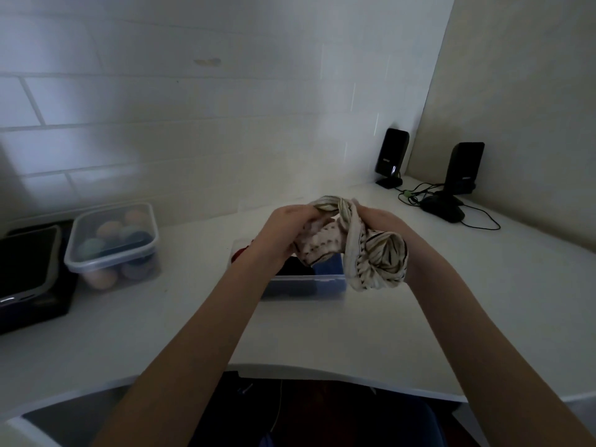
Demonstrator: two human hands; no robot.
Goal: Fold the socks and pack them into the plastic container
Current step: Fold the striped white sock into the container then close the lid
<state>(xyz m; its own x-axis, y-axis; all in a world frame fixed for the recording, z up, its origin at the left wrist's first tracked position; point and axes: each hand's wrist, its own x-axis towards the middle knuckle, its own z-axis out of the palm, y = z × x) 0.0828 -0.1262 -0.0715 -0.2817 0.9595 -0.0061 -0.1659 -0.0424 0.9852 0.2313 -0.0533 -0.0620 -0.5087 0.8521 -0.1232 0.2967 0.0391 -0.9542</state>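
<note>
left hand [283,233]: my fingers clamp the striped socks [354,246]
right hand [383,224]: fingers clamp them too
plastic container [309,282]: on desk [322,330], beneath socks

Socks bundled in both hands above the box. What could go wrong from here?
1. The cream striped socks are loosely bunched between the left hand and right hand; the fold may come undone when released.
2. The clear plastic container already holds dark, blue and red items, so the bulky bundle may not sit flat.
3. The hands hide much of the container, so a blind drop could land on its rim.
</note>
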